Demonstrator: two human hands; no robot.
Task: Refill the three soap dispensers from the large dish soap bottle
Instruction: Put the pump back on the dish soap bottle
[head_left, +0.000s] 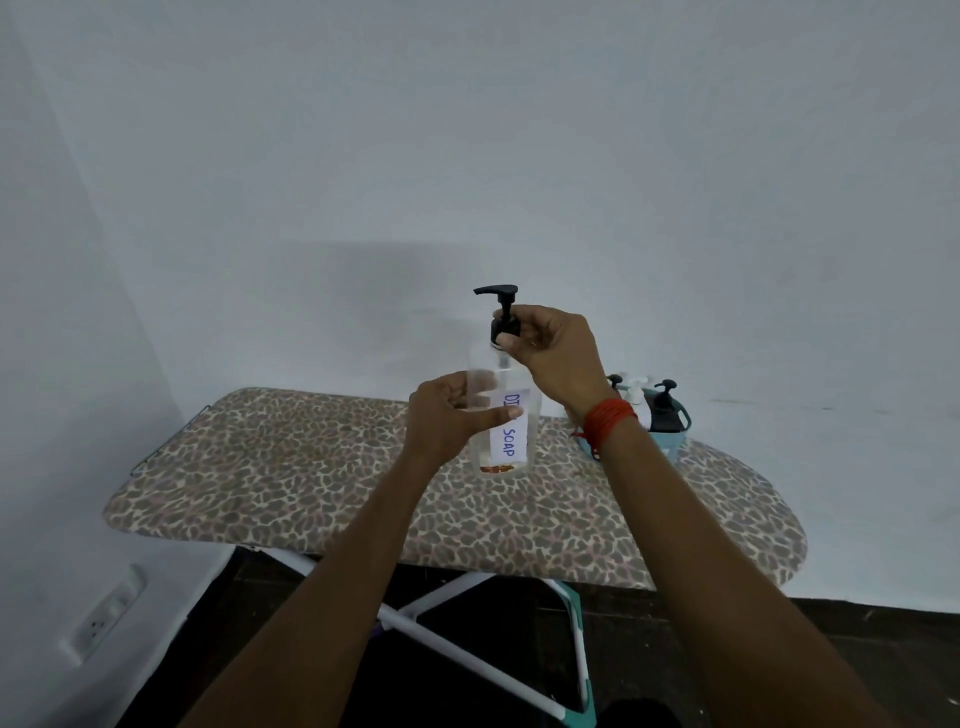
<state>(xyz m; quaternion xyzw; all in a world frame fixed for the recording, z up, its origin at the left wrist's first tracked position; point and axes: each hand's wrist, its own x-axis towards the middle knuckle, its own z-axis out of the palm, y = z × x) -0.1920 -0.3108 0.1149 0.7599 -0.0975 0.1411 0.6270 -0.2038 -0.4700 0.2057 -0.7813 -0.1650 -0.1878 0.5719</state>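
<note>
The large clear dish soap bottle stands upright above the ironing board, with a white handwritten "SOAP" label and only a thin amber layer at its bottom. My left hand wraps around its body. My right hand pinches the black pump collar at the neck, the nozzle pointing left. Behind my right wrist, a teal basket holds the three dispensers: one black, one white, and a third mostly hidden.
A leopard-print ironing board on white crossed legs stands against a white wall. The wall corner is at the left, with a power outlet low down. Dark floor lies below.
</note>
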